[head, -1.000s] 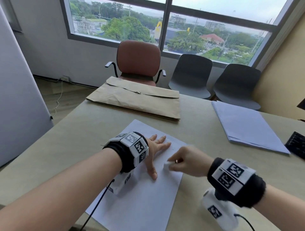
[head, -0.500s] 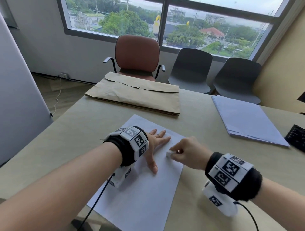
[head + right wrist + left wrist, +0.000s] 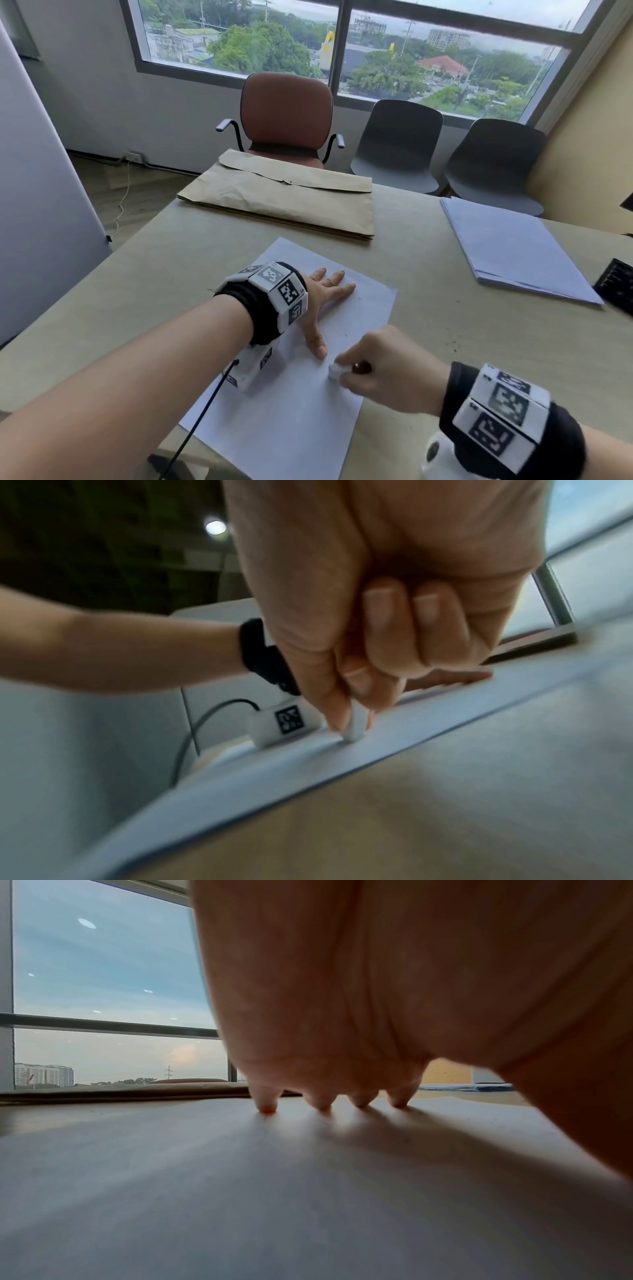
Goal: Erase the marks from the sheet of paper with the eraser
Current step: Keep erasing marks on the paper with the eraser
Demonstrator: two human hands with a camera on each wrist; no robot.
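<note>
**Head camera: eraser pressed to paper, held at the fingertips**

Head view shows the right hand [image 3: 383, 373] pinching a small white eraser [image 3: 335, 371] between thumb and forefinger, the remaining fingers curled into the palm. The eraser juts out just past the fingertips and its lower end touches the sheet of paper [image 3: 284, 421], near the sheet's right edge. In the right wrist view the eraser [image 3: 354, 730] stands nearly upright, clamped between thumb and fingertip, its base on the paper [image 3: 308, 772].

The left hand [image 3: 320, 308] lies flat on the sheet with fingers spread and straight, its thumb pointing toward the eraser and stopping just short of it. The left wrist view shows four fingertips [image 3: 267, 1107] bearing down on the paper.

The sheet rests on a beige table [image 3: 479, 335], with a brown envelope [image 3: 281, 202] beyond it.
</note>
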